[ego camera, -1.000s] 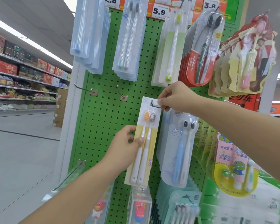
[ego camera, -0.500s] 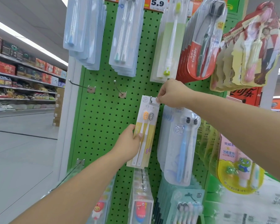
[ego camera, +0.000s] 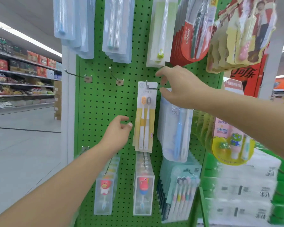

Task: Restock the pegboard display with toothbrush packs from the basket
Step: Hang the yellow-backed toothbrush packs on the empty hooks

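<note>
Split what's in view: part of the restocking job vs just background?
Job:
yellow-and-white two-toothbrush pack, hanging on its hook
green pegboard
two empty metal hooks
left hand and right hand, both off the pack

Background:
red Colgate packs
cartoon kids' brush boxes
aisle shelves

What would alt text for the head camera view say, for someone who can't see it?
A yellow two-toothbrush pack hangs on a hook of a green pegboard, with the left hand and right hand open beside it, touching nothing. Other toothbrush packs hang around it; two hooks at its left are bare.

bright ceiling strip lights point(ego camera: 23, 36), wide-angle bending, motion blur at right edge
</note>
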